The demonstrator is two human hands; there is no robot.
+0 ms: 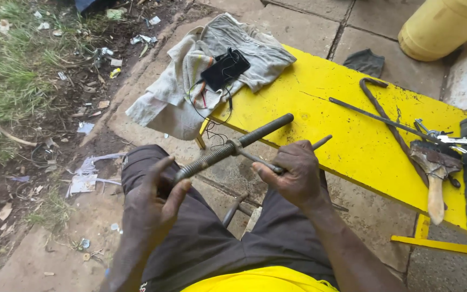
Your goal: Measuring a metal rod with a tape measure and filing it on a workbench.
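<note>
Left hand (pixel 155 203) grips grey, threaded rod (pixel 232 147).

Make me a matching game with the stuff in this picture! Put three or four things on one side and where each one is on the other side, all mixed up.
Things:
1. threaded rod
2. black phone
3. paintbrush
4. yellow container

Places:
A. lying on a grey cloth at the bench's far end
B. standing on the paving beyond the bench
C. held in the left hand, with the right hand on a thin bar through it
D. lying on the yellow bench near a black case

Pairs: 1-C, 2-A, 3-D, 4-B
</note>
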